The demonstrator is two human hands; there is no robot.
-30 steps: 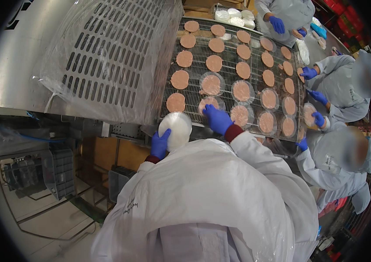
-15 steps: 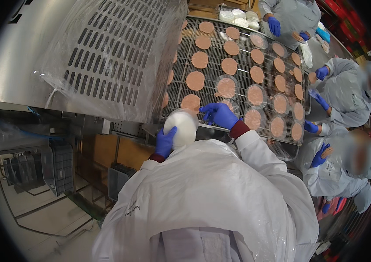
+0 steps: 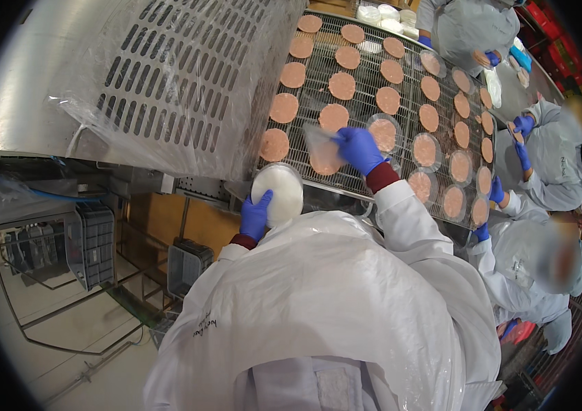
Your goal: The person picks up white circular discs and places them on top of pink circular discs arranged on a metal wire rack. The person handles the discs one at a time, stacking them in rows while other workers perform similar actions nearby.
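My left hand [image 3: 255, 216], in a blue glove, grips a stack of round white film sheets [image 3: 280, 195] at the near edge of the wire-mesh conveyor [image 3: 363, 103]. My right hand [image 3: 361, 151], also gloved in blue, pinches a thin translucent sheet [image 3: 317, 139]. That sheet hangs tilted over a round pink meat patty [image 3: 325, 164] in the nearest row. Rows of bare patties [image 3: 341, 86] lie on the mesh. Farther right, several patties have a clear round sheet [image 3: 426, 151] on them, its rim showing around the meat.
At left a slotted metal cover [image 3: 167, 89], wrapped in clear plastic, borders the conveyor. White sheet stacks [image 3: 390, 19] stand at the far end. Co-workers [image 3: 556, 164] in white with blue gloves line the right side, some holding patties. Grey crates [image 3: 92, 243] are low at left.
My right hand has moved slightly right and up, and a translucent sheet now shows in its fingers. The patties appear shifted in the view. My left hand keeps the stack.
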